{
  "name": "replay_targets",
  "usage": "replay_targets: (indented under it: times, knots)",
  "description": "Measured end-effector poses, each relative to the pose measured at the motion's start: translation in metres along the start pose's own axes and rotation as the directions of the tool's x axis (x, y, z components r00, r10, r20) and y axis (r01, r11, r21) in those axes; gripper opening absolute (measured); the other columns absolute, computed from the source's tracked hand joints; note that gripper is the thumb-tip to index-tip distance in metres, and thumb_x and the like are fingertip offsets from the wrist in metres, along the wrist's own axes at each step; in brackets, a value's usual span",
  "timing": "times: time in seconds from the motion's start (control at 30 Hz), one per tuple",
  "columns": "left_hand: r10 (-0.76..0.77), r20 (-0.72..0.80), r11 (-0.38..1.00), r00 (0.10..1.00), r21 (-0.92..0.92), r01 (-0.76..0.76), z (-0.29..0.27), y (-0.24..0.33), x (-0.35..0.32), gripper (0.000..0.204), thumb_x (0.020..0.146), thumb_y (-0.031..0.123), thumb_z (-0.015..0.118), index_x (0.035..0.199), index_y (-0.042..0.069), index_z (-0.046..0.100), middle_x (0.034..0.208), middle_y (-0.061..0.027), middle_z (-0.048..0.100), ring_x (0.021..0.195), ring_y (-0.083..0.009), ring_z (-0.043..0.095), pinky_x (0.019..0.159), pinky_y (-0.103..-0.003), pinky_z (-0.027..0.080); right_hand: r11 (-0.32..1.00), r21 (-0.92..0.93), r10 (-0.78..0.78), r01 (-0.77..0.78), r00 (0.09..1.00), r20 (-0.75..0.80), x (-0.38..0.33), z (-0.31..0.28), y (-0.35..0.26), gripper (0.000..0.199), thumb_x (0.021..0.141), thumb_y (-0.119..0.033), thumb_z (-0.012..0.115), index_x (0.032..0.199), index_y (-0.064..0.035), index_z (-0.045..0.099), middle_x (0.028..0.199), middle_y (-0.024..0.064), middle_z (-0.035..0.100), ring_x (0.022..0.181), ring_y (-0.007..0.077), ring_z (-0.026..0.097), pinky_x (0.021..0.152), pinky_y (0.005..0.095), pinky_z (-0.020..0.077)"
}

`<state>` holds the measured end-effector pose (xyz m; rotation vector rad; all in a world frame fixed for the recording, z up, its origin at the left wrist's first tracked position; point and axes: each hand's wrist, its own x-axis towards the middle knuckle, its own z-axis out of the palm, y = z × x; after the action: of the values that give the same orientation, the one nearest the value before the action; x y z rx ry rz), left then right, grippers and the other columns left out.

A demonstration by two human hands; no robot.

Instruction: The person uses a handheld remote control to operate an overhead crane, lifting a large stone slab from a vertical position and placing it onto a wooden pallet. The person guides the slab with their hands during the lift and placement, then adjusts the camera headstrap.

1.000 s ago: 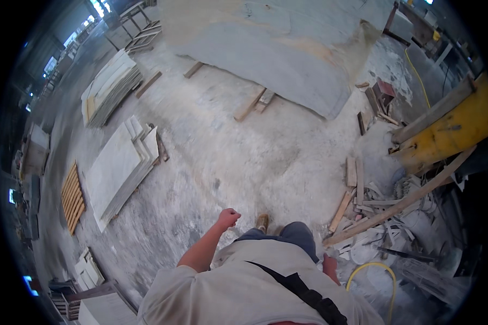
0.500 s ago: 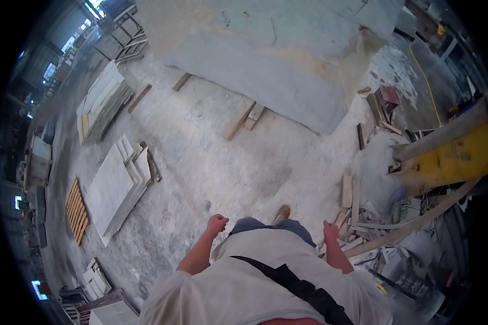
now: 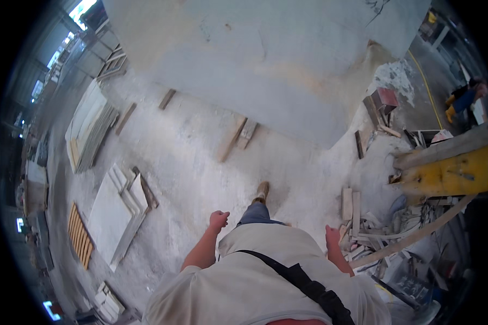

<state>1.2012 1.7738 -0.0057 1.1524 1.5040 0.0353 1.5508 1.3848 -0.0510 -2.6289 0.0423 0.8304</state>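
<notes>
My left hand (image 3: 218,220) hangs at my left side with its fingers curled in a loose fist, and nothing shows in it. On the other side my right hand (image 3: 332,236) is likewise curled and appears to hold nothing. Neither hand touches anything. Ahead of me a very large grey stone block (image 3: 244,70) rises, tan-stained along its lower face. Short wooden beams (image 3: 233,140) stick out from its near edge. Loose wood offcuts (image 3: 347,204) lie closest to my right hand.
Stacked stone slabs (image 3: 116,216) stand at left, with another slab stack (image 3: 90,127) beyond and an orange slatted pallet (image 3: 80,235) beside. A yellow metal beam (image 3: 444,172) and rubble crowd the right. A red block (image 3: 385,99) sits beyond; a co-worker (image 3: 463,100) is at far right.
I have stepped forward, one boot now out in front. The stone block looms larger, and the slab stacks at left have shifted down in view. A co-worker has come into view at far right.
</notes>
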Motion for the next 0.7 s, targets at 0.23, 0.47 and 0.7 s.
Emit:
replay_targets:
  times: [0.23,0.47,0.7]
  knots:
    - [0.61,-0.055,0.646,0.79,0.613,-0.456,0.014,0.179,0.147,0.04,0.074,0.039,0.065,0.092,0.003,0.065,0.091,-0.0181,0.065,0.088,-0.0343,0.061,0.077,-0.043,0.049,0.926,0.33,0.217,-0.185,0.974,-0.064,0.023,0.016,-0.009,0.045,0.079,-0.039,0.061,0.079,0.0056,0.066,0.059,0.0136,0.06,0.057,0.0239,0.057,0.057,0.0382,0.0434]
    - [0.992,0.042,0.059,0.122,0.694,-0.717,0.031,0.439,0.184,0.056,0.076,0.029,0.066,0.119,-0.003,0.049,0.123,-0.0189,0.05,0.114,-0.0343,0.047,0.095,-0.045,0.036,0.901,0.387,0.214,-0.195,0.977,-0.006,0.031,0.026,-0.092,0.043,0.082,-0.036,0.06,0.071,0.0057,0.062,0.058,0.0087,0.057,0.05,0.0168,0.051,0.049,0.0339,0.0396]
    - [0.994,0.072,-0.106,-0.079,0.762,-0.639,0.069,0.622,0.211,0.065,0.078,0.032,0.063,0.127,-0.004,0.041,0.135,-0.0189,0.04,0.128,-0.034,0.034,0.103,-0.049,0.028,0.881,0.374,0.259,-0.288,0.958,0.127,0.079,-0.014,-0.157,0.037,0.083,-0.035,0.061,0.07,-0.0002,0.059,0.057,0.0058,0.054,0.047,0.014,0.05,0.043,0.0299,0.0367]
